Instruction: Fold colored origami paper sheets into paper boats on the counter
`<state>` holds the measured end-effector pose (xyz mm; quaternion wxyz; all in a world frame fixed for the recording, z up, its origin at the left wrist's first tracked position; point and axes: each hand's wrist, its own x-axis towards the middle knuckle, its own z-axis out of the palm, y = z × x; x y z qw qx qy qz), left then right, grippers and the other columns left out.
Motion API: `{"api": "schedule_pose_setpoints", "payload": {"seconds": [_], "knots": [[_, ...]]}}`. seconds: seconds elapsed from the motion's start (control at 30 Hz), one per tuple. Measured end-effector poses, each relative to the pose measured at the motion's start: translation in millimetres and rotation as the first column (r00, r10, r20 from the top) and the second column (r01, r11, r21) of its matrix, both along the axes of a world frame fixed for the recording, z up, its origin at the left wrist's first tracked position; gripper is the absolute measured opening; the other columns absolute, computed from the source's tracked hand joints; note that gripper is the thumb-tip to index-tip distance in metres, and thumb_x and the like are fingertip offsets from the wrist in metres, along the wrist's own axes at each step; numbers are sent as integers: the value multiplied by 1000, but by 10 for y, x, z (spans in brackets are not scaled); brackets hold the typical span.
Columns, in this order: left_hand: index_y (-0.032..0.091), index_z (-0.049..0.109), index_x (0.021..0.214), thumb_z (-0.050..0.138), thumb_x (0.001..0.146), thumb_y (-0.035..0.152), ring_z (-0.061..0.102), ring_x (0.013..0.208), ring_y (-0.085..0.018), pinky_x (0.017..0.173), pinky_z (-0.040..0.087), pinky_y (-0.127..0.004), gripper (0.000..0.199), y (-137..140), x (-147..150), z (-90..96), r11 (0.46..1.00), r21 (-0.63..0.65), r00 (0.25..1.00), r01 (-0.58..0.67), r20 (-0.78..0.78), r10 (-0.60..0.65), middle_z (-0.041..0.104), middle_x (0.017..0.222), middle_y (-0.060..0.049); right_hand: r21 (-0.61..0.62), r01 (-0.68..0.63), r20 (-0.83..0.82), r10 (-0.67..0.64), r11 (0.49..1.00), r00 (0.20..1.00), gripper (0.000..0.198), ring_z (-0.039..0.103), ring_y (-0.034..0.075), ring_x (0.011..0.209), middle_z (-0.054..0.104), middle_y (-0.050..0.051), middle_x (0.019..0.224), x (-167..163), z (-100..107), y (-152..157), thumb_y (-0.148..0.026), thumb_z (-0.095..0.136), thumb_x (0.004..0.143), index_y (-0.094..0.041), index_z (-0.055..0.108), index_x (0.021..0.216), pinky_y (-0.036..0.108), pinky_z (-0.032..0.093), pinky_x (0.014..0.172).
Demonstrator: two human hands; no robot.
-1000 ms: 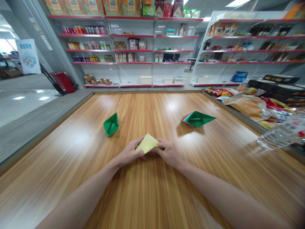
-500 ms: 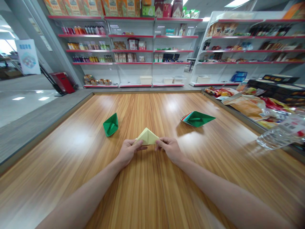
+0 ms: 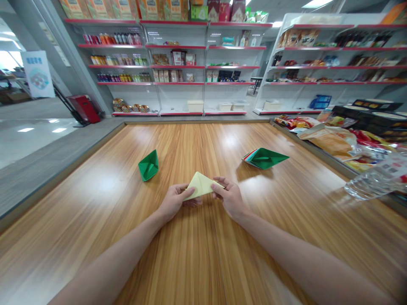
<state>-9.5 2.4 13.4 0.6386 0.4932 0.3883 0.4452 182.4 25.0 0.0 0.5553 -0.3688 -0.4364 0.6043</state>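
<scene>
A pale yellow folded paper (image 3: pixel 201 184), roughly triangular with its peak pointing away from me, is held between both hands above the table. My left hand (image 3: pixel 175 201) pinches its left corner, thumb on top and fingers beneath. At the right corner, my right hand (image 3: pixel 229 197) grips it the same way, with some fingers behind the paper. To the left lies a green folded paper boat (image 3: pixel 149 165). On the right sits a nested stack of paper boats (image 3: pixel 266 158), green on top with red, white and blue edges showing.
The wooden table (image 3: pixel 178 254) has a raised dark rim. Along its right side are a clear plastic bottle (image 3: pixel 365 182), snack bags (image 3: pixel 333 142) and black boxes (image 3: pixel 365 116). Stocked shelves (image 3: pixel 178 67) stand beyond the far edge.
The yellow paper has tilted, its left corner lower and right corner higher, showing more of its face. My right hand has shifted slightly to the right with its corner.
</scene>
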Motion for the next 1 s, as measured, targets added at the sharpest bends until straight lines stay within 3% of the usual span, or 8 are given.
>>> {"api": "schedule_pose_setpoints", "payload": {"seconds": [0.13, 0.23, 0.3, 0.5, 0.6, 0.73, 0.87, 1.0], "knots": [[24, 43, 137, 62, 83, 35, 62, 99, -23, 72, 54, -30, 57, -58, 99, -35, 939, 292, 958, -183, -160, 237, 58, 122, -13, -21, -5, 30, 5, 1000, 1000, 31, 47, 6, 47, 58, -2, 60, 27, -39, 32, -32, 77, 67, -13, 66, 88, 20, 36, 45], [28, 54, 129, 57, 86, 29, 49, 119, -25, 96, 45, -38, 43, -94, 140, -43, 853, 515, 915, -88, -296, 273, 41, 140, -10, -10, 5, 54, -4, 1000, 999, 33, 49, 9, 49, 60, -1, 61, 28, -49, 10, -34, 76, 67, -13, 68, 91, 22, 40, 47], [27, 58, 126, 55, 87, 26, 37, 131, -27, 108, 31, -41, 39, -105, 147, -38, 818, 575, 908, 7, -346, 235, 37, 143, -9, 13, -18, 66, 18, 1000, 998, 35, 55, 11, 56, 65, 2, 71, 17, -42, -19, -35, 74, 70, -12, 69, 95, 25, 45, 53], [23, 33, 144, 59, 84, 23, 16, 142, -24, 115, 13, -39, 64, -77, 108, -73, 831, 555, 915, 33, -351, 199, 28, 151, -10, 225, -158, 297, 86, 962, 951, 33, 62, 20, 95, 66, 6, 105, -21, 15, -90, -34, 67, 78, -20, 66, 108, 33, 52, 82], [19, 28, 146, 60, 84, 25, 16, 142, -24, 116, 13, -39, 70, -61, 87, -112, 836, 546, 903, 54, -384, 193, 28, 151, -12, 301, -194, 388, 66, 934, 919, 30, 59, 21, 107, 62, 7, 115, -24, 43, -111, -32, 65, 80, -21, 66, 108, 34, 51, 91], [18, 31, 144, 59, 85, 26, 24, 140, -26, 114, 18, -43, 66, -73, 83, -113, 826, 552, 885, 115, -435, 168, 32, 149, -14, 406, -232, 512, -9, 884, 859, 28, 59, 22, 108, 61, 8, 118, -12, 78, -157, -32, 62, 84, -23, 66, 110, 33, 53, 88], [18, 38, 141, 61, 83, 24, 32, 136, -27, 113, 22, -42, 63, -100, 75, -49, 818, 559, 905, 135, -406, 128, 37, 146, -14, 554, -249, 563, -137, 795, 815, 27, 60, 22, 107, 60, 9, 120, 10, 99, -201, -29, 61, 85, -22, 65, 111, 33, 54, 88], [20, 43, 138, 64, 80, 22, 37, 134, -27, 112, 26, -40, 62, -117, 57, 14, 806, 581, 919, 115, -370, 136, 44, 142, -13, 697, -292, 565, -251, 655, 786, 41, 53, 24, 120, 56, 10, 128, 39, 100, -212, -22, 58, 87, -23, 55, 128, 38, 46, 101]]}}
